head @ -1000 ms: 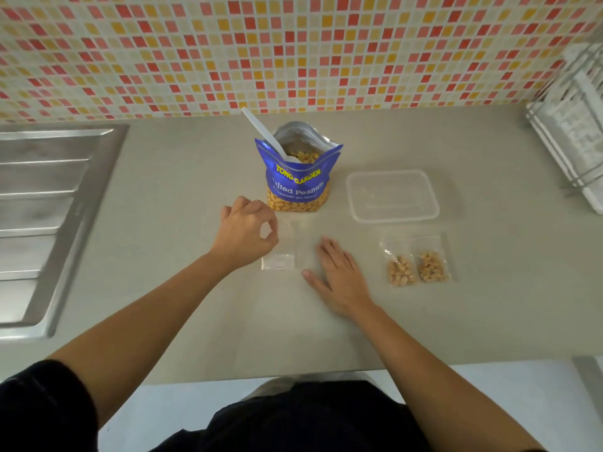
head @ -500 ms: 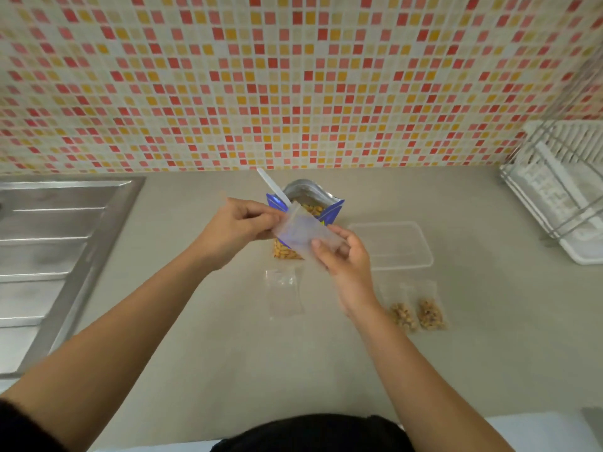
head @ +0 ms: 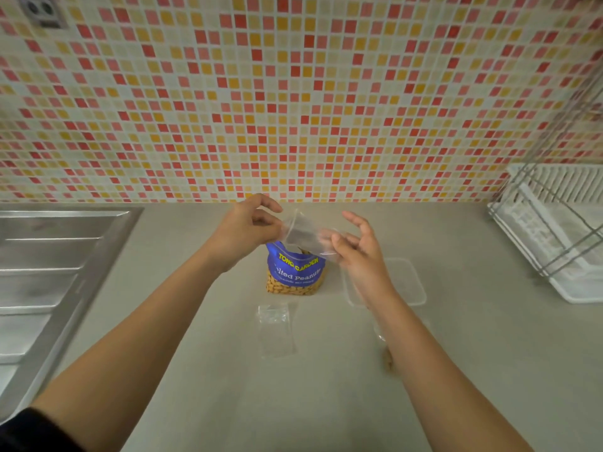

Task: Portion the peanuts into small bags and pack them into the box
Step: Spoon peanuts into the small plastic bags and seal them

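Observation:
I hold a small clear bag (head: 305,234) in the air above the blue peanut packet (head: 296,270), which stands open on the counter. My left hand (head: 246,231) pinches the bag's left edge at its mouth. My right hand (head: 357,252) grips its right end with thumb and forefinger, the other fingers spread. An empty clear bag (head: 276,327) lies flat in front of the packet. The clear plastic box (head: 408,282) sits to the right, partly behind my right wrist. The filled peanut bags (head: 386,357) are mostly hidden under my right forearm.
A steel sink drainboard (head: 49,272) fills the left side. A white dish rack (head: 561,230) with wire frame stands at the right by the tiled wall. The beige counter (head: 293,402) stretches toward me between my arms.
Both hands picked one clear bag off the counter and raised it above the peanut packet. The view tilted upward, so the wall fills more of the frame.

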`<control>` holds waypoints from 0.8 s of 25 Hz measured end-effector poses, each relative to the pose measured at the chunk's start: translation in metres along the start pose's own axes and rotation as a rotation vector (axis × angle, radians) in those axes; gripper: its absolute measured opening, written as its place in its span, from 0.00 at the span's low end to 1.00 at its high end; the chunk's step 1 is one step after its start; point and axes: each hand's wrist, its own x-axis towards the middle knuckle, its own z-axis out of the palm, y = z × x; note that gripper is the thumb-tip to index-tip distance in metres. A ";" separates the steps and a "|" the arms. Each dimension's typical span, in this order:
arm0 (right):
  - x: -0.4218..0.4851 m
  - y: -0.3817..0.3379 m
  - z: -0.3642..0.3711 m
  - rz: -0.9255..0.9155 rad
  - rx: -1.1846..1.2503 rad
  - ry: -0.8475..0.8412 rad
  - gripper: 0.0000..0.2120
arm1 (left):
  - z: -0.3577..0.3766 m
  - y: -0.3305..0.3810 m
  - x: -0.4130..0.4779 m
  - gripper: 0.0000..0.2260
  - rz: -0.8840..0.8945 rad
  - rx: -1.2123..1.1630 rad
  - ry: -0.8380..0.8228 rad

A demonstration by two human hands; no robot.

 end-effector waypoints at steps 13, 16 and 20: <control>0.008 -0.017 -0.014 0.052 -0.027 -0.064 0.23 | 0.015 0.010 0.012 0.06 0.062 0.236 0.144; 0.013 -0.014 -0.017 -0.060 -0.220 0.002 0.25 | 0.014 0.010 0.016 0.06 0.031 0.255 0.153; 0.019 -0.022 -0.013 -0.423 -0.745 -0.104 0.35 | 0.009 0.013 0.021 0.07 -0.022 0.182 0.113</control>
